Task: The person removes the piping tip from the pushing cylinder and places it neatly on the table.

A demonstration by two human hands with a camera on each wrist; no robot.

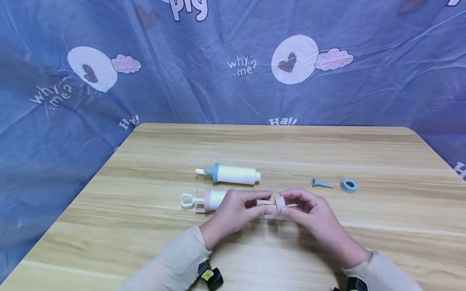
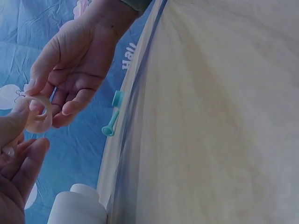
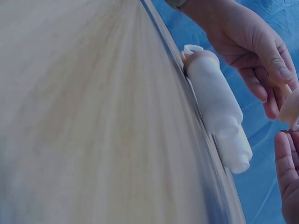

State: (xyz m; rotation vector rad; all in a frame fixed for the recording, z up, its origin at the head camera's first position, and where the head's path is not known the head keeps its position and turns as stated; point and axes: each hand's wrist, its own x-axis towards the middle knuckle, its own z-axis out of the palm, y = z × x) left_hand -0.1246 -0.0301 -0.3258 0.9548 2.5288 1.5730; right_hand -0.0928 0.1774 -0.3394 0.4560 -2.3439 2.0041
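Observation:
In the head view my left hand (image 1: 236, 210) pinches a small pink flared nozzle (image 1: 264, 202) between thumb and fingers. My right hand (image 1: 313, 208) holds a pink ring cap (image 1: 280, 203) by its edge, right at the nozzle's end. The left wrist view shows the ring cap (image 2: 43, 114) between both hands' fingertips. Behind my left hand lies a white plunger tube (image 1: 215, 200) with a pink collar and a white looped handle (image 1: 187, 200); the hand hides its front part.
A second white plunger tube (image 1: 236, 174) with a blue collar lies farther back. To the right on the wooden table (image 1: 145, 250) are a blue nozzle (image 1: 322, 184) and a blue ring cap (image 1: 348, 186). A blue printed cloth (image 1: 204, 93) hangs behind the table.

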